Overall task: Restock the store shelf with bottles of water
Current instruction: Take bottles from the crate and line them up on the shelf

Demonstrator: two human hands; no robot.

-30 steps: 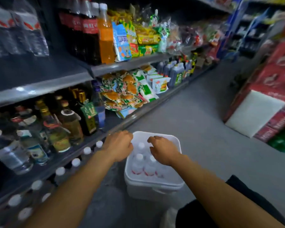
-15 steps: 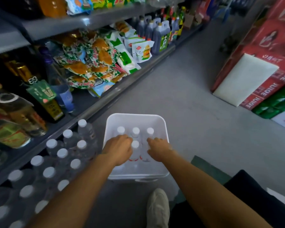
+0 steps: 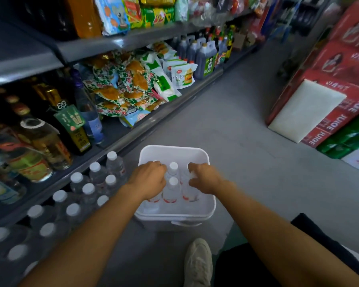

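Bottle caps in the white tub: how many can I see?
2. Both stand between the left hand and right hand: a farther cap and a nearer cap. The hands cover more bottles in the tub, so other caps may be hidden.

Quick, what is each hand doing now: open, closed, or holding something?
Left hand: fingers curled round a water bottle top in the white bin.
Right hand: fingers curled round another bottle top in the bin.
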